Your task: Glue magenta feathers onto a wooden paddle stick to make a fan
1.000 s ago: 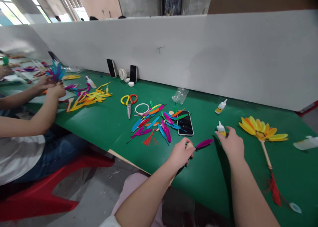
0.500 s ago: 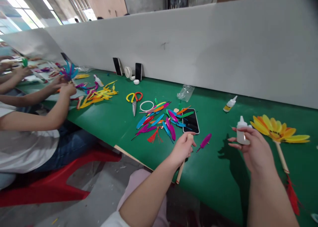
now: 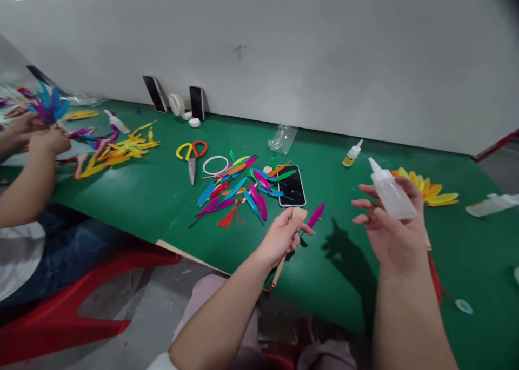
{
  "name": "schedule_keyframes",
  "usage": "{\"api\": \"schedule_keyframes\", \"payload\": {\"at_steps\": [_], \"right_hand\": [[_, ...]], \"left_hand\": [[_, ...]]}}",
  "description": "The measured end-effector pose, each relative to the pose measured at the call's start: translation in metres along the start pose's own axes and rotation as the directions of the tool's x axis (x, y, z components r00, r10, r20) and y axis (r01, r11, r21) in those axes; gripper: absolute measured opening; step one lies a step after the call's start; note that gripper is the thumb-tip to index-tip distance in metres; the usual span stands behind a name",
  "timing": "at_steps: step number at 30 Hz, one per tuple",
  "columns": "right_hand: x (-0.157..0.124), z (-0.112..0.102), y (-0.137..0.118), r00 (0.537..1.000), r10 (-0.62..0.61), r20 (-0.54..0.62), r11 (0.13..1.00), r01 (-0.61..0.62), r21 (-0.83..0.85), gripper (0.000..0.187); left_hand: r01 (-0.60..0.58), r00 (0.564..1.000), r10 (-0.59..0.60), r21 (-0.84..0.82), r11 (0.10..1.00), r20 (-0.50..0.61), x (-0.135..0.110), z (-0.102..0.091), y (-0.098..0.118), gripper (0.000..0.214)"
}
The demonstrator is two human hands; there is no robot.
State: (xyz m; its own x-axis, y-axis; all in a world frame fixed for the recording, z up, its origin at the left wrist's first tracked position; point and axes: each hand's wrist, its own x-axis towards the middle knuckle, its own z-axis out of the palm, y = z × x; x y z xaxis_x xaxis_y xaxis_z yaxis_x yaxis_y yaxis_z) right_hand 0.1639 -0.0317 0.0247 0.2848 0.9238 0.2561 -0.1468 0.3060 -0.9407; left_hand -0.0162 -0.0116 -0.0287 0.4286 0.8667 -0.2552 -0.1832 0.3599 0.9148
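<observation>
My left hand (image 3: 278, 239) is closed around a wooden stick (image 3: 279, 271), whose flat rounded head shows above the thumb. Just beyond those fingers lies a magenta feather (image 3: 316, 216) on the green table. In my right hand (image 3: 393, 243) is a clear white glue bottle (image 3: 392, 196), raised over the table and tilted, its nozzle up and to the left. Behind this hand a fan of yellow feathers (image 3: 430, 190) is partly hidden. A heap of coloured feathers (image 3: 239, 189) spreads left of a phone (image 3: 298, 197), partly lying on it.
Scissors (image 3: 192, 165) and a white ring (image 3: 215, 165) lie left of the feathers. A small glue bottle (image 3: 352, 154) stands farther back; another bottle (image 3: 492, 204) lies at right. A white partition (image 3: 316, 62) borders the table. At left, a co-worker's hands (image 3: 48, 140) hold blue and purple feathers.
The glue bottle in my right hand has gone from upright to tilted, nozzle leftward. My left hand keeps the stick. The view has swung right, so the scene sits farther left.
</observation>
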Motion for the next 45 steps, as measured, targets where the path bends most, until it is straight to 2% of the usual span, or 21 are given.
{"api": "schedule_keyframes", "payload": {"at_steps": [3,6,8,12,14,18,22,24,27,30,35,38,45], "right_hand": [[0.002,0.004,0.009,1.0,0.013,0.021,1.0,-0.012,-0.016,0.055],[0.002,0.009,0.014,0.999,0.017,0.035,0.997,-0.014,-0.074,0.067],[0.003,0.012,0.015,1.0,0.003,-0.01,0.995,-0.004,-0.097,0.067],[0.003,0.018,0.018,0.985,-0.022,-0.172,0.986,-0.008,-0.168,0.052],[0.003,0.02,0.019,0.982,-0.017,-0.188,0.979,-0.022,-0.204,0.05],[0.0,0.022,0.02,0.984,-0.019,-0.178,0.963,-0.03,-0.267,0.044],[-0.006,0.024,0.017,0.962,-0.162,-0.218,0.928,0.073,-0.364,0.031],[-0.01,0.026,0.014,0.954,-0.197,-0.226,0.9,0.085,-0.427,0.03],[-0.013,0.031,0.014,0.963,-0.169,-0.21,0.863,0.042,-0.503,0.03],[-0.014,0.034,0.017,0.973,-0.16,-0.165,0.817,0.036,-0.575,0.028],[-0.013,0.031,0.025,0.975,-0.224,0.0,0.689,0.158,-0.708,0.025],[-0.012,0.03,0.029,0.959,-0.281,0.026,0.665,0.214,-0.716,0.023],[-0.012,0.03,0.029,0.95,-0.311,0.035,0.636,0.235,-0.735,0.024]], "left_hand": [[0.022,0.999,-0.022,-0.026,0.999,-0.029,0.001,0.0,0.001,0.029],[0.037,0.999,-0.037,-0.017,0.999,-0.024,0.001,0.0,0.002,0.033],[0.031,0.999,-0.03,0.035,0.999,-0.036,0.001,-0.003,0.003,0.034],[-0.022,0.981,0.067,0.238,0.971,-0.18,0.002,-0.011,0.001,0.025],[0.001,0.977,0.062,0.298,0.955,-0.203,0.004,-0.014,-0.001,0.023],[0.034,0.991,0.003,0.27,0.962,-0.137,0.005,-0.012,-0.005,0.027],[0.002,1.0,0.001,0.163,0.987,-0.017,0.001,-0.001,-0.003,0.032],[0.007,1.0,-0.008,0.12,0.993,0.008,-0.001,0.004,-0.003,0.031],[0.022,1.0,-0.022,0.072,0.997,0.006,-0.002,0.009,-0.003,0.027],[0.034,0.999,-0.034,0.09,0.995,-0.007,-0.001,0.011,-0.005,0.026],[0.081,0.996,-0.084,0.093,0.992,0.02,-0.001,0.014,-0.004,0.03],[0.101,0.994,-0.103,0.095,0.99,0.019,-0.002,0.015,-0.002,0.031],[0.092,0.995,-0.095,0.13,0.987,0.018,-0.001,0.015,-0.001,0.031]]}}
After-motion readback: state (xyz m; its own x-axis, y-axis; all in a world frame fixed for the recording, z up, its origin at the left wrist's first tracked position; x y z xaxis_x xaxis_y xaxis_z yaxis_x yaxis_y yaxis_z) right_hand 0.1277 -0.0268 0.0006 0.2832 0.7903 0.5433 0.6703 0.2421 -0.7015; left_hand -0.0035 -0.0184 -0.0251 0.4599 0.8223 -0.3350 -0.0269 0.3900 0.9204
